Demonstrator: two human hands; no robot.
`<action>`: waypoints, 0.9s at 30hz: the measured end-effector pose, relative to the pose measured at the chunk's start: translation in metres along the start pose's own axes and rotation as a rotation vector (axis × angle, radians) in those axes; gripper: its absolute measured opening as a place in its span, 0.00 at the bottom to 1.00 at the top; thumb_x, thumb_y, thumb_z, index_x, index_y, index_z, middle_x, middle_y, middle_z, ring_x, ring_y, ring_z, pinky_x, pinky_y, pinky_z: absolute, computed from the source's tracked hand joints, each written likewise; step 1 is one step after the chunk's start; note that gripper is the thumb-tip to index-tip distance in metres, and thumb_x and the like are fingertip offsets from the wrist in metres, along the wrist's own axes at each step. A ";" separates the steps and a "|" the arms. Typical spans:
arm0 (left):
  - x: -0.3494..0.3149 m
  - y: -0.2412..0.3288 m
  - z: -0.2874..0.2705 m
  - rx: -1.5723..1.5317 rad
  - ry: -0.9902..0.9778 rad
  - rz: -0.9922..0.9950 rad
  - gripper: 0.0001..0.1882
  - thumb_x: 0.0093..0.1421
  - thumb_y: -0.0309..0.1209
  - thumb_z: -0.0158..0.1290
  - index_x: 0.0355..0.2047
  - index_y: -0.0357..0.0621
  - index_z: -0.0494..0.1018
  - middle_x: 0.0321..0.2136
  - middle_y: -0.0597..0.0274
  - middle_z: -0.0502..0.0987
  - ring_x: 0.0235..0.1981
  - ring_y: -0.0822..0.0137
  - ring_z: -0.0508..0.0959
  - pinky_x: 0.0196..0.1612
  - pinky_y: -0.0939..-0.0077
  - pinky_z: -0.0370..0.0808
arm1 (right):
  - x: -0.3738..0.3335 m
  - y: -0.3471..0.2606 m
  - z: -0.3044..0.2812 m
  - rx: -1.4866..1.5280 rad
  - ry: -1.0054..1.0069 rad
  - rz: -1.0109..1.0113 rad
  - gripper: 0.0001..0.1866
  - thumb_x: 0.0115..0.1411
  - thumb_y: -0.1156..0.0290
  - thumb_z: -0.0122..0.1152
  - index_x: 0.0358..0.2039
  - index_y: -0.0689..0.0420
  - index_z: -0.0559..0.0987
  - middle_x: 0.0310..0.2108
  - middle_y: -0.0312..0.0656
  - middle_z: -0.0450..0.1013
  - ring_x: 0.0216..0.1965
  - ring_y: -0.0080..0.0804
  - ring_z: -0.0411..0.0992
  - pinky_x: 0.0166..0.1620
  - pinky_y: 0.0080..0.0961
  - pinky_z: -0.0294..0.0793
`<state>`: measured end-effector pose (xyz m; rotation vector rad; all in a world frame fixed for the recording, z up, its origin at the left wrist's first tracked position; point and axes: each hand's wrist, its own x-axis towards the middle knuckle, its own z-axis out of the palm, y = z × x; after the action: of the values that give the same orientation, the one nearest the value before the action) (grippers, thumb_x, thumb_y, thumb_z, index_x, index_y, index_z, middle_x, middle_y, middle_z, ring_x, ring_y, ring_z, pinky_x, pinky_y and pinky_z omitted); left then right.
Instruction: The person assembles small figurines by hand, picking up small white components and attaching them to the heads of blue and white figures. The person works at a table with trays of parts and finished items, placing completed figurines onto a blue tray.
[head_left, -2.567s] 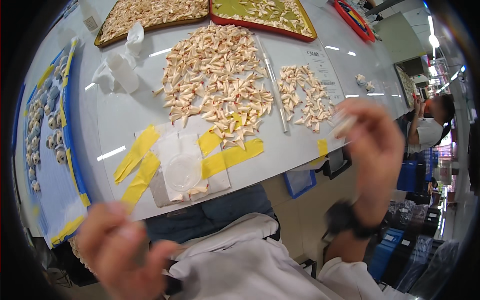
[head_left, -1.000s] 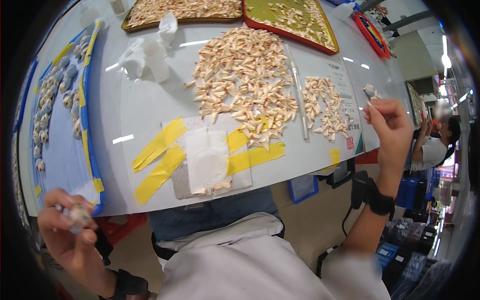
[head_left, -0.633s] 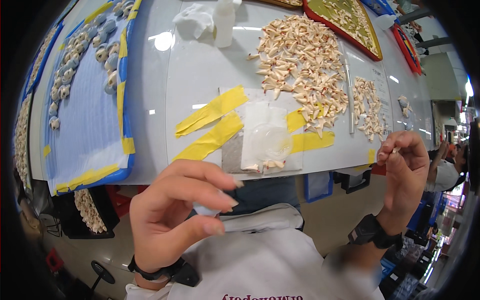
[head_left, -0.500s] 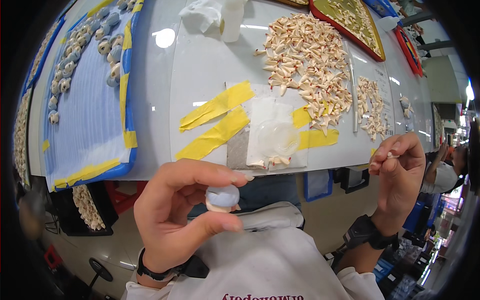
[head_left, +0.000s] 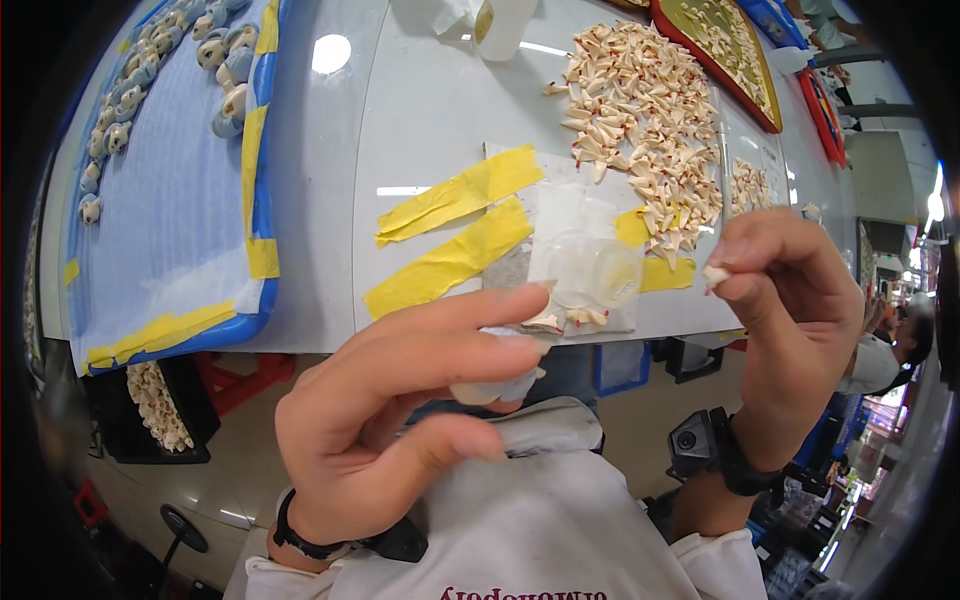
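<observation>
My left hand [head_left: 385,415] is closed around a small light blue and cream figurine head [head_left: 495,388], gripping it between thumb and fingers above my lap. The fingers cover much of it. Off to the right, my right hand [head_left: 795,305] pinches a tiny cream piece [head_left: 714,275] between thumb and fingertips, apart from the head. Beyond the left hand, a shallow clear plastic dish [head_left: 592,268] rests on a white sheet at the table edge. A few cream pointed pieces with red tips [head_left: 587,316] lie just in front of it.
A large pile of pointed cream pieces [head_left: 640,115] covers the table's far middle. At left, a blue tray [head_left: 262,315] holds several figurine heads [head_left: 118,135]. Yellow tape strips [head_left: 455,250] hold the work sheet. A white bottle [head_left: 503,30] and a red-rimmed tray [head_left: 775,118] stand farther back.
The left hand has turned and shifted right with the figurine head, now more hidden by its fingers. My right hand has moved left and upward, still pinching the tiny piece. The view has shifted slightly.
</observation>
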<state>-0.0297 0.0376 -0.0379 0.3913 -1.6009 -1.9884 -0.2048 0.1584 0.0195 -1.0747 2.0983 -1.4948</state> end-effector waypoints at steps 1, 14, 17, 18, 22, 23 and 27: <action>0.000 0.000 0.000 -0.012 0.006 -0.017 0.23 0.49 0.38 0.58 0.40 0.35 0.67 0.34 0.46 0.71 0.26 0.65 0.76 0.25 0.83 0.73 | 0.003 -0.002 0.003 -0.038 -0.035 -0.020 0.08 0.45 0.79 0.60 0.25 0.63 0.71 0.25 0.39 0.66 0.28 0.24 0.63 0.33 0.15 0.61; 0.002 0.000 0.005 -0.187 0.066 -0.092 0.27 0.41 0.38 0.64 0.38 0.36 0.66 0.36 0.48 0.70 0.26 0.66 0.76 0.26 0.82 0.73 | 0.016 -0.009 0.027 -0.584 -0.108 -0.341 0.09 0.34 0.86 0.58 0.20 0.63 0.72 0.24 0.40 0.65 0.28 0.27 0.64 0.32 0.18 0.60; 0.005 0.003 0.009 -0.213 0.027 -0.112 0.28 0.40 0.38 0.64 0.37 0.35 0.66 0.35 0.47 0.71 0.29 0.64 0.75 0.29 0.81 0.73 | 0.005 -0.008 0.041 -0.409 -0.005 -0.347 0.08 0.37 0.85 0.59 0.21 0.62 0.71 0.24 0.41 0.64 0.27 0.26 0.64 0.31 0.16 0.61; 0.006 0.005 0.011 -0.216 0.024 -0.128 0.27 0.40 0.38 0.64 0.36 0.35 0.66 0.35 0.47 0.71 0.30 0.64 0.75 0.31 0.80 0.73 | 0.000 -0.010 0.041 -0.330 -0.006 -0.311 0.08 0.38 0.84 0.60 0.21 0.61 0.71 0.24 0.41 0.64 0.27 0.25 0.63 0.31 0.16 0.61; 0.006 0.008 0.016 -0.232 0.012 -0.143 0.25 0.41 0.35 0.64 0.35 0.34 0.66 0.34 0.47 0.71 0.36 0.62 0.73 0.38 0.76 0.71 | -0.006 -0.010 0.013 -0.074 -0.383 -0.276 0.10 0.44 0.77 0.64 0.25 0.56 0.71 0.26 0.40 0.62 0.26 0.21 0.62 0.30 0.13 0.60; 0.005 0.007 0.017 -0.243 0.014 -0.139 0.25 0.41 0.34 0.64 0.35 0.34 0.67 0.34 0.47 0.71 0.37 0.62 0.73 0.39 0.75 0.70 | -0.014 -0.009 0.020 -0.026 -0.338 -0.246 0.10 0.44 0.76 0.64 0.26 0.56 0.71 0.26 0.40 0.62 0.25 0.21 0.61 0.29 0.13 0.60; 0.005 0.003 0.018 -0.105 -0.068 -0.030 0.21 0.43 0.30 0.63 0.35 0.34 0.68 0.34 0.46 0.72 0.37 0.62 0.73 0.40 0.75 0.69 | -0.023 -0.006 0.026 -0.040 -0.259 -0.272 0.13 0.42 0.79 0.65 0.26 0.52 0.70 0.26 0.39 0.63 0.24 0.22 0.61 0.28 0.15 0.59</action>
<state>-0.0423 0.0486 -0.0299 0.3122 -1.5310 -2.1188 -0.1700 0.1577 0.0117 -1.5312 1.8682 -1.3445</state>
